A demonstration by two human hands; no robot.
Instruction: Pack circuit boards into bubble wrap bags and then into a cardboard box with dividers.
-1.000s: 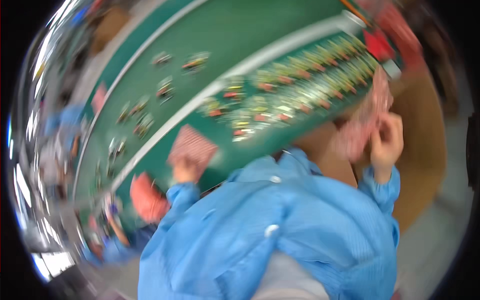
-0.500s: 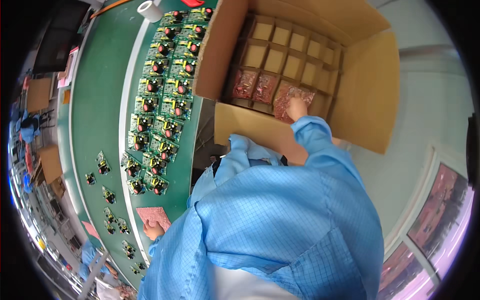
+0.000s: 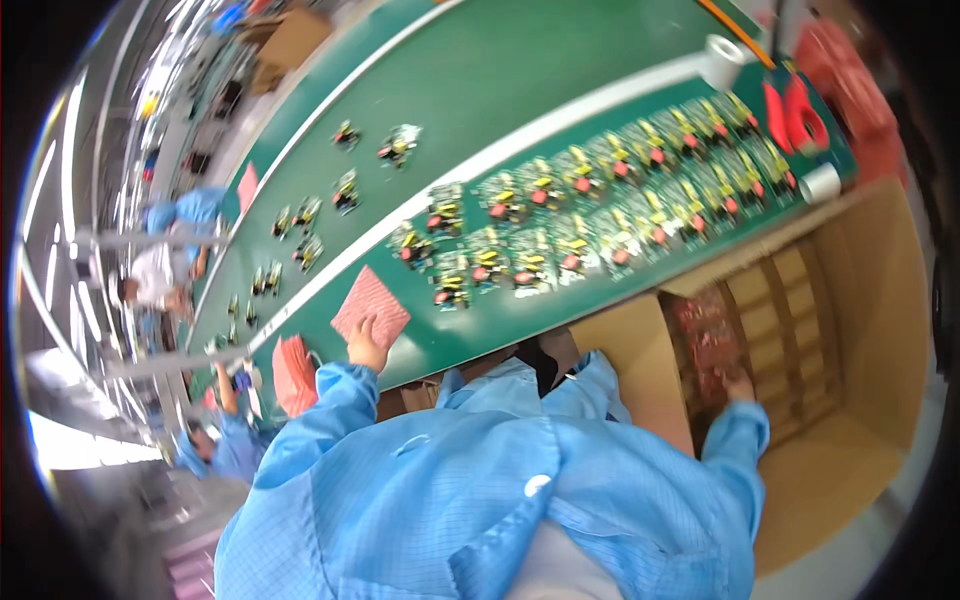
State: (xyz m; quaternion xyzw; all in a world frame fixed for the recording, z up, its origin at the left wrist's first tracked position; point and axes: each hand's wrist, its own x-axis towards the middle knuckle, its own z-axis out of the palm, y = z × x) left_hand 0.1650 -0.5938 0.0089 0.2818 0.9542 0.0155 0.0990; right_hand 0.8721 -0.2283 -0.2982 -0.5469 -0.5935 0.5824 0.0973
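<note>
At the table's near edge, my left hand [image 3: 368, 345] grips the lower edge of a flat pink bubble-wrap bag [image 3: 374, 304], fingers on top and closed on it. Down inside the open cardboard box [image 3: 880, 420] on the right, my right hand [image 3: 738, 386] is at the pink bubble-wrapped pieces [image 3: 708, 335], which sit in one row of cells. It touches or nearly touches the nearest piece; its fingers are blurred and partly hidden. Cardboard dividers [image 3: 775, 320] split the box into several cells, many showing bare cardboard bottoms.
Several green circuit boards [image 3: 575, 255] stand in two rows on the green table [image 3: 480, 110]. Smaller boards [image 3: 345, 192] lie beyond a white strip. More pink bags [image 3: 293, 375] are left of my hand. White rolls [image 3: 722, 62] and red-handled tools [image 3: 795, 115] sit far right. Co-workers [image 3: 185, 235] are at left.
My view has swung left toward the table. The wrapped piece my right hand held over the box now sits lower, among the cells. My left hand has moved onto the pink bag and grips its edge.
</note>
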